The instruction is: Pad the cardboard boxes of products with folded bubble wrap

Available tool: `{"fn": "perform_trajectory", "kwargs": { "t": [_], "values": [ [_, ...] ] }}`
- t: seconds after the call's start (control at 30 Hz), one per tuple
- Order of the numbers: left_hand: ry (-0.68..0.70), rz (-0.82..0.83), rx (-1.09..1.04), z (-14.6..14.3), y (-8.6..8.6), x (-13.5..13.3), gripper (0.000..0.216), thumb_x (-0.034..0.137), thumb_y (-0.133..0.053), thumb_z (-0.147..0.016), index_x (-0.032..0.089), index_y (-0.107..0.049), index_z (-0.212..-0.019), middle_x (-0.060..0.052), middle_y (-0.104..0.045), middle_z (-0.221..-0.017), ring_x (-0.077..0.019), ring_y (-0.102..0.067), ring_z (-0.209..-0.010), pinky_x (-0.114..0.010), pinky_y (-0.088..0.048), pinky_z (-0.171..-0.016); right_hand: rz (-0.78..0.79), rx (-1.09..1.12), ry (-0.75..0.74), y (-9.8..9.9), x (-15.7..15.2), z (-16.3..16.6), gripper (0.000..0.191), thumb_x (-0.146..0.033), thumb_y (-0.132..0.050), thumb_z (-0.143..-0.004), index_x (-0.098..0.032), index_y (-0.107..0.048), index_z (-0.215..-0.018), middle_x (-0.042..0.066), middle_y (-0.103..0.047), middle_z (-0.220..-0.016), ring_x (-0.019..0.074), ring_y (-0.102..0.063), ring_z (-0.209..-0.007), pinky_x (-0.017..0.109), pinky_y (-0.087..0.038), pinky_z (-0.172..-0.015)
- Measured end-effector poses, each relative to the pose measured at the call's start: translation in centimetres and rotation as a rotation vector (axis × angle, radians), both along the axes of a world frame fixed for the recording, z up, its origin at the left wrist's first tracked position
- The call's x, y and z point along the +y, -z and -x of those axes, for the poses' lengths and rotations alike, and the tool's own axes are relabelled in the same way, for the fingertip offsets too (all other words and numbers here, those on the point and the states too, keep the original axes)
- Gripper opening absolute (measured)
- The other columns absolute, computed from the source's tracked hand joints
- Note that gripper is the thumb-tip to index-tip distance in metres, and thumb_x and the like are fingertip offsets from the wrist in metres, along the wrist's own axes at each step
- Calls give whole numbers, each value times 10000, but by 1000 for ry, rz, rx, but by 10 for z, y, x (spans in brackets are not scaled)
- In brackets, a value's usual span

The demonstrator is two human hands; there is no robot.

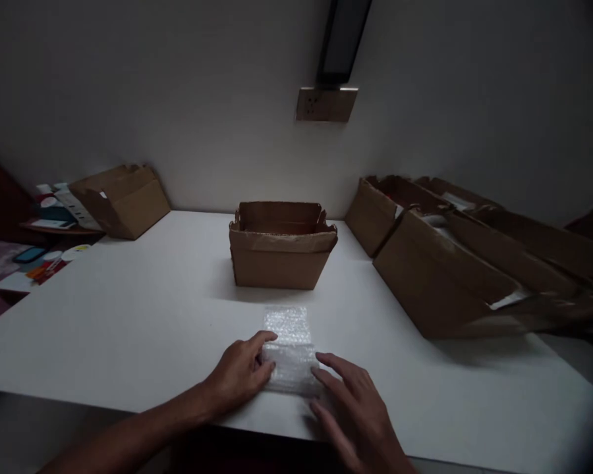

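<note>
A folded sheet of clear bubble wrap (289,359) lies on the white table in front of me, its far part flat and its near part doubled over in a thicker layer. My left hand (242,368) holds its left edge, thumb and index finger resting on top while the other fingers curl at the side. At the right edge, my right hand (358,408) is open with fingers spread, the fingertips at or just beside the wrap. Slight blur hides whether they press on it. Just beyond the wrap stands an open cardboard box (279,260).
Several open cardboard boxes (439,270) crowd the right side of the white table (143,316). Another box (121,201) sits at the back left, near small items on a side surface. A socket plate (327,104) is on the wall behind; the table's front edge is close to me.
</note>
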State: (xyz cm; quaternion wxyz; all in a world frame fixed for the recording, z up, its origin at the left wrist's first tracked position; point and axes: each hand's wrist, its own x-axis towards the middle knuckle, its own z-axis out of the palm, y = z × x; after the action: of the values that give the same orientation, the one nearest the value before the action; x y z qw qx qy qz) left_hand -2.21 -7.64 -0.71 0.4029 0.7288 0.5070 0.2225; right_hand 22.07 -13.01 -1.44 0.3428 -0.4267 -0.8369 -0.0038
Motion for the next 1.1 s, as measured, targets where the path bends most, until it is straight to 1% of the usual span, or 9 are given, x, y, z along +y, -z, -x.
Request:
{"fn": "perform_trajectory", "kwargs": {
  "t": [0.2, 0.33, 0.47, 0.53, 0.6, 0.7, 0.83, 0.97, 1.1],
  "values": [
    [-69, -49, 10, 7, -1, 2, 476, 370, -545, -876, 181, -539, -1313, -4, -624, -769, -162, -547, -673, -300, -403, -672, 81, -233, -105, -1, 30, 16, 374, -115, -516, -878, -153, -613, -1237, 152, -677, -1216, 282, -626, -1065, 451, -549, -837],
    [-162, 245, -356, 21, -2, -2, 605, 456, -593, -848, 164, -451, -1358, -56, -624, -914, -177, -591, -774, -301, -450, -679, 180, -26, -76, -8, 44, 18, 309, -126, -452, -924, -173, -658, -1149, 111, -740, -1011, 225, -681, -869, 385, -563, -759],
    [-154, 508, -767, 19, 1, -7, 937, 375, -734, -710, 178, -240, -1482, -138, -586, -1188, -230, -618, -1036, -345, -477, -863, 574, 184, -82, -21, 43, 21, 278, -335, -461, -984, -206, -689, -1076, 66, -750, -957, 200, -709, -818, 331, -580, -736],
    [-141, 502, -819, 11, 1, -9, 943, 350, -733, -704, 182, -244, -1492, -131, -586, -1207, -218, -619, -1039, -346, -455, -920, 664, 193, -92, -22, 42, 21, 323, -413, -474, -974, -205, -707, -1057, 85, -744, -1014, 226, -711, -911, 359, -583, -808],
    [-120, 454, -782, 3, 1, -10, 876, 324, -695, -731, 186, -280, -1490, -103, -611, -1149, -193, -629, -954, -332, -468, -878, 595, 187, -59, -19, 43, 18, 424, -479, -567, -908, -203, -677, -1210, 137, -671, -1260, 297, -627, -1180, 460, -522, -990],
    [-41, 278, -624, -2, 0, -10, 751, 255, -626, -779, 189, -348, -1473, -65, -650, -1025, -170, -633, -865, -294, -487, -792, 586, 217, -35, -12, 44, 7, 718, -540, -668, -818, -227, -516, -1446, 153, -529, -1460, 325, -517, -1330, 492, -461, -1072],
    [90, -263, -383, 9, -24, 9, 652, 246, -640, -828, 251, -411, -1438, -74, -674, -1107, -200, -662, -952, -309, -529, -837, 635, 243, 54, -25, 53, -11, 464, -566, -631, -844, -247, -736, -1163, 112, -739, -1130, 278, -705, -1011, 354, -594, -855],
    [-4, -1011, -125, 25, -80, 63, 673, 193, -649, -860, 219, -363, -1468, -144, -570, -1373, -286, -502, -1304, -463, -436, -1079, 440, 279, 133, -95, 87, -28, 403, -561, -618, -847, -205, -747, -984, 86, -758, -913, 243, -718, -793, 289, -601, -678],
    [-133, -1194, 122, 31, -105, 109, 497, 31, -545, -846, 147, -494, -1327, -147, -646, -1235, -285, -550, -1218, -499, -453, -1030, 138, 309, 170, -185, 130, -30, 388, -571, -613, -835, -232, -691, -1007, 60, -737, -913, 229, -701, -788, 278, -578, -638]
  ]
}}
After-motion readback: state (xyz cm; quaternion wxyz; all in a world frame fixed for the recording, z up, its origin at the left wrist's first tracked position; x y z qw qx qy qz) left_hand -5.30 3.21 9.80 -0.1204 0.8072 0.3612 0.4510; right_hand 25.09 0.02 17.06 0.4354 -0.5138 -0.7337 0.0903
